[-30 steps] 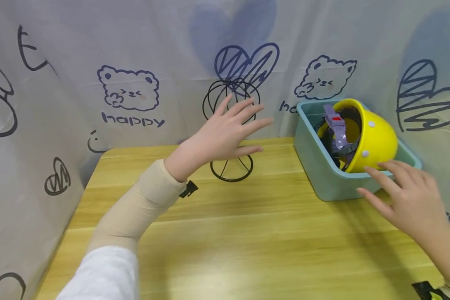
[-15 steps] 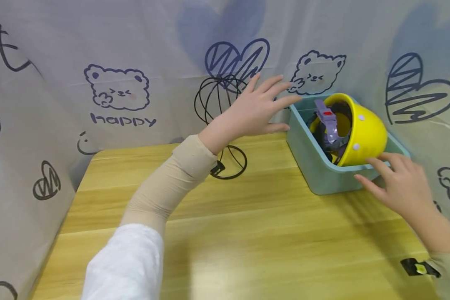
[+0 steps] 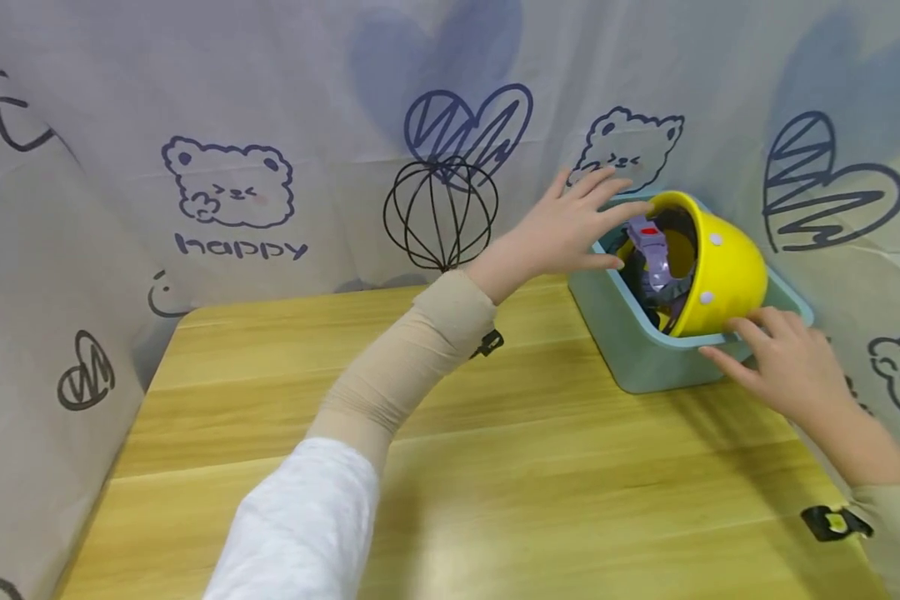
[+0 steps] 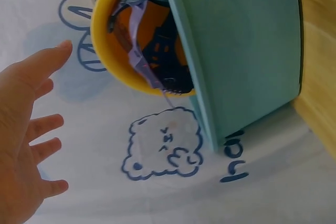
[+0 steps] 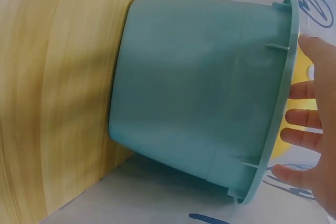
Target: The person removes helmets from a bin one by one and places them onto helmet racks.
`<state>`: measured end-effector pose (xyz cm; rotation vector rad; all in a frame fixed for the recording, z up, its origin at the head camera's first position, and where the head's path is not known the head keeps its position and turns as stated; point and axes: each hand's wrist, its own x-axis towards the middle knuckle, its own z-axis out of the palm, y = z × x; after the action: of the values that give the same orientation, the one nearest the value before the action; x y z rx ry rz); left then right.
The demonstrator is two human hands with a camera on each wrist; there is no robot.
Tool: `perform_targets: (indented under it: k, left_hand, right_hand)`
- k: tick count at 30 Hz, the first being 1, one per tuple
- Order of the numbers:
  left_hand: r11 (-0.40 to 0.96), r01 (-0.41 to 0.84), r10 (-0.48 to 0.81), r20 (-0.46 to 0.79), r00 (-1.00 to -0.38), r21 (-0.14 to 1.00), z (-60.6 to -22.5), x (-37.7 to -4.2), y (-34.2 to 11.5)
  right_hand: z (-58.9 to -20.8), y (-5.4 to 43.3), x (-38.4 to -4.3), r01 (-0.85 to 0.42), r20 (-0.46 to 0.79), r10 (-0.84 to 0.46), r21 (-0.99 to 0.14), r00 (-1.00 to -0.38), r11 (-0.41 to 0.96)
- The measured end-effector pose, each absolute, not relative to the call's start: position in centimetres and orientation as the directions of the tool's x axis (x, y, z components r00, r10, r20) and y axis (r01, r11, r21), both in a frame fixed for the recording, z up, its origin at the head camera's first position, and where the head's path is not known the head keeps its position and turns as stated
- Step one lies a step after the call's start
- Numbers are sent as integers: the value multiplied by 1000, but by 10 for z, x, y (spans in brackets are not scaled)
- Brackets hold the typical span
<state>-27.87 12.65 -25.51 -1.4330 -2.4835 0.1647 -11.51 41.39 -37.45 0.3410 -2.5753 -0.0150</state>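
Note:
A yellow safety helmet (image 3: pixel 731 275) lies on its side in a blue-green plastic bin (image 3: pixel 645 367) at the table's back right. Its opening, with purple straps (image 3: pixel 654 254) and a dark harness, faces left. My left hand (image 3: pixel 570 225), fingers spread, reaches over the bin's left rim; in the left wrist view a gap shows between that hand (image 4: pixel 26 145) and the helmet (image 4: pixel 113 72). At the bin's front right rim is my right hand (image 3: pixel 787 362), fingertips right beside the helmet's shell and fingers loosely bent. Neither hand holds anything.
A black wire stand (image 3: pixel 441 212) with a round cage top stands behind my left forearm, its base hidden by the sleeve. A printed cloth curtain (image 3: pixel 330 67) hangs close behind and beside the wooden table (image 3: pixel 270 400).
My left hand has moved right, from in front of the wire stand to the bin's left rim. My right hand has come slightly closer to the helmet. The view has shifted a little.

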Motion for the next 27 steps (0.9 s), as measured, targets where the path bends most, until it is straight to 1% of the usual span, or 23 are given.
perform_targets:
  k: [3,9,14,20,27]
  left_hand:
    - [511,832,859,179,-481,-216,-260,-284,136]
    - [528,828,846,201,-494,-188,-269,-295,153]
    - [527,831,848,175,-501,-177,-277,-299,167]
    - [542,824,840,140,-525,-163,-285,-300,182]
    - [515,845,855,150,-496,-145,-289,-301,199]
  right_hand:
    - [-375,414,-116,-212,476,-218,68,-852,975]
    - [-379,415,-119,-199,488,-207,69,-848,977]
    - [-382,410,-119,-172,484,-165,32,-860,985]
    - [-381,407,-117,-138,473,-124,3,-873,990]
    - [-377,409,-115,-120,457,-107,0,-883,993]
